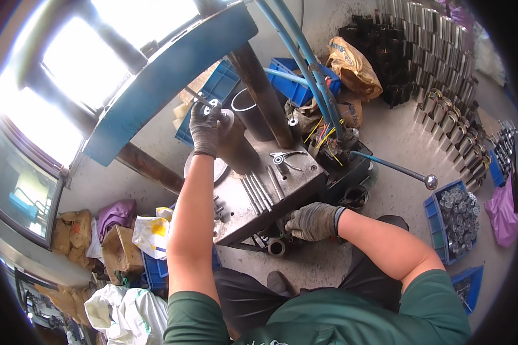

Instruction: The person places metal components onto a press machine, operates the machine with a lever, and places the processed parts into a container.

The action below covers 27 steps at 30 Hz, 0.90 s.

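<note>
My left hand (pixel 206 131), in a dark grey work glove, is raised at the top of an upright metal cylinder (pixel 236 146) on the press table. Its fingers are closed around a thin metal rod (pixel 193 94) that sticks out past them. My right hand (pixel 315 222), gloved too, hangs low by the table's front edge with its fingers curled; what they hold, if anything, is hidden. Several slim metal shafts (pixel 256 194) lie side by side on the steel table (pixel 242 219). A small puller-like tool with curved handles (pixel 288 159) rests behind them.
The blue press beam (pixel 172 75) spans overhead on dark columns (pixel 262 95). A lever with a ball end (pixel 430 181) juts out at right. Blue crates (pixel 437 230) of metal parts and stacked metal cores (pixel 437 46) stand on the floor. White sacks (pixel 126 310) lie at lower left.
</note>
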{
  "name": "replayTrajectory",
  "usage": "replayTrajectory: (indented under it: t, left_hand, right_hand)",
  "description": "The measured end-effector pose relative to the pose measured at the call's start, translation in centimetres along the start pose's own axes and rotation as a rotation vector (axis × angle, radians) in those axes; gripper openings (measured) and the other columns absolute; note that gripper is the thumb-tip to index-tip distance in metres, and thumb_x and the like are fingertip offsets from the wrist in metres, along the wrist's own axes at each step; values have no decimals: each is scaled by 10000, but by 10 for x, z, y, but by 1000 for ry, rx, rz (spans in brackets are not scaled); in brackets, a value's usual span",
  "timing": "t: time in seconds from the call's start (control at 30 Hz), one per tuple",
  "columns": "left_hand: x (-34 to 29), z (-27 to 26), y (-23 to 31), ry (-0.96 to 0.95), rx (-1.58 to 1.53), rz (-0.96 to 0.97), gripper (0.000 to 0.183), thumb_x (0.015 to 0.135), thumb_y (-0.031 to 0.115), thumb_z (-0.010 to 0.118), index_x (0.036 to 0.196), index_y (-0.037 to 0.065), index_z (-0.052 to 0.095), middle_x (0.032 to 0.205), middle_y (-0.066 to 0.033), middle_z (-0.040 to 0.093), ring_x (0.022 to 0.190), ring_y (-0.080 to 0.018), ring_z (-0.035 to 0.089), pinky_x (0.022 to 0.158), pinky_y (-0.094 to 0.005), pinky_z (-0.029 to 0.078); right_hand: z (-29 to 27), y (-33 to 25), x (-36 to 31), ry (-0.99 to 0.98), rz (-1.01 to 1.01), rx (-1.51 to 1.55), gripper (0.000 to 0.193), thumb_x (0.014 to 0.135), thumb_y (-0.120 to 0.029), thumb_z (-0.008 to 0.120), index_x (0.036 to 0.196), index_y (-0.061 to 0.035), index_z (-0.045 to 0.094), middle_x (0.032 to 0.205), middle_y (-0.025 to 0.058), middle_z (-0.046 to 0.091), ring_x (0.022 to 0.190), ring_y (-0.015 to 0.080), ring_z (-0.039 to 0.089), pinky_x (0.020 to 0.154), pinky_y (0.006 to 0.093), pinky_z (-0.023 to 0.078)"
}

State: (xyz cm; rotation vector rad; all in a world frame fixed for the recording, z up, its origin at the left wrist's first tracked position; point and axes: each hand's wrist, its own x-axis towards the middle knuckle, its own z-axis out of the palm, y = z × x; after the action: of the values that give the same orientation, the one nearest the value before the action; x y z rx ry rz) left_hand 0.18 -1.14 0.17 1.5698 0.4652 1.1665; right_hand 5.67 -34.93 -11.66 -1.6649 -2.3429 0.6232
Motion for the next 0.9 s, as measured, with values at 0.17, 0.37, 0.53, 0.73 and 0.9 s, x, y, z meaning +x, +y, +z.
replayTrajectory:
  t: [0.17,0.37,0.53,0.73,0.9]
  left_hand:
    - [1,2,4,-7,-54,-75,434,965,-12,726,1355,95,571,1132,-74,695,950,-180,674,702,-344,630]
    - [6,-3,-3,-50,-69,-114,430,979,5,714,1358,138,560,989,-39,661,776,-149,653,641,-360,643]
    - [3,2,1,-30,-168,-129,495,938,17,770,1366,82,530,899,-32,614,678,-115,578,585,-275,525]
    - [2,1,5,-21,-178,-199,500,944,27,764,1366,147,525,942,-31,612,733,-106,593,568,-307,590]
    - [4,2,2,-89,-218,-182,501,941,36,771,1350,181,519,924,-26,613,725,-108,598,572,-283,564]
  right_hand:
    - [-1,-7,-10,-106,45,77,499,1024,-340,506,1447,-94,604,1343,183,667,1203,352,665,1058,462,506]
    - [-25,-22,-33,-72,84,-68,519,1013,-366,521,1447,-94,605,1398,176,640,1220,356,659,1064,455,509]
    - [-83,-49,-107,331,46,-190,406,968,-326,613,1268,-68,701,1197,157,709,1039,331,693,912,462,557]
    - [-154,-33,-193,225,465,-434,402,922,-338,659,1222,-77,715,1185,160,710,998,343,712,924,482,564]
    - [-152,-17,-220,-69,619,-283,442,913,-363,637,1253,-92,718,1203,166,722,1053,365,711,959,472,563]
